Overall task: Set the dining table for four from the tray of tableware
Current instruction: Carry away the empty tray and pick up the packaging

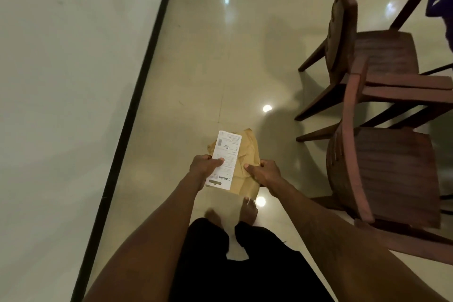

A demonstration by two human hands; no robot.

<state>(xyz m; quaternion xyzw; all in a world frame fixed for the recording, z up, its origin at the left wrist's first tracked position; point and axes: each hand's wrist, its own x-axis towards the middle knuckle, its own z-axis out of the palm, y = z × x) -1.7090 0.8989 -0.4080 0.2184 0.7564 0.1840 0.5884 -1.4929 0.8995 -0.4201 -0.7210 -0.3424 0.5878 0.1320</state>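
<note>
Across a glossy cream tiled floor (pixel 201 56), along a pale wall (pixel 61 56) edged with black skirting (pixel 137 95) well off to the left of the left hand (pixel 204 165). Nearest, black trousers (pixel 245 265) and bare feet (pixel 250 211) just below both hands, one foot blurred, probably mid-step. Pinches a white printed card (pixel 226 154) with the left hand, thumb pressed flat on its face and fingers curled out of sight beneath, likely to stop the stiff card sliding off the thing under it. Grips the near right edge of a crumpled brown paper packet (pixel 248 152) with the right hand (pixel 266 174), thumb on top, other fingers hidden below. Carries card and packet overlapped, card across the packet's left side, low and level in front of the body, apparently as one stack for easy carrying. Cannot tell the packet's contents. Beyond and to the right of the right hand, a nearer wooden chair (pixel 392 174) close by the right forearm, then a farther wooden chair (pixel 384 54) behind it, backs toward the wall, presumably facing a table out of frame. Farthest, up past the right hand, a scrap of something purple (pixel 440 2), too cropped to name. No tray of tableware and no dining table in view; by that, table setting not yet begun, with both hands to be freed of card and packet first.
</note>
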